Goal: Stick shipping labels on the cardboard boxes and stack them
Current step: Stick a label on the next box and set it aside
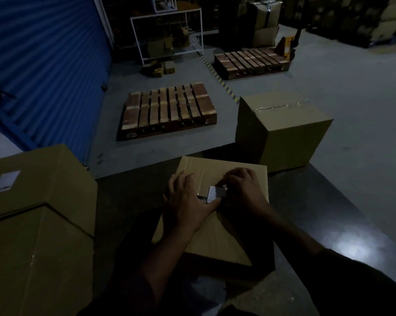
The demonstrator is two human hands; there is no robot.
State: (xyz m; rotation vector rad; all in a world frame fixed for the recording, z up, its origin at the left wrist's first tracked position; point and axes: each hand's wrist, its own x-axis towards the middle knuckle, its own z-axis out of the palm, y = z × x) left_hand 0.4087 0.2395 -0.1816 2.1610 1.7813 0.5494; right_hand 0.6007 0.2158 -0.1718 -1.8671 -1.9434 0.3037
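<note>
Head cam, pretty dim: both hands are on the small box [215, 224] on the dark surface [329, 213]. Left hand [188, 201] lies flat with fingers spread; right hand [242, 190] is curled, pinching the label [215, 193] at the box top. Could easily go on crooked or wrinkled if it drops unevenly. Labelled box [40, 201] sits left, another box [283, 128] farther back, pallets [169, 108] beyond.
</note>
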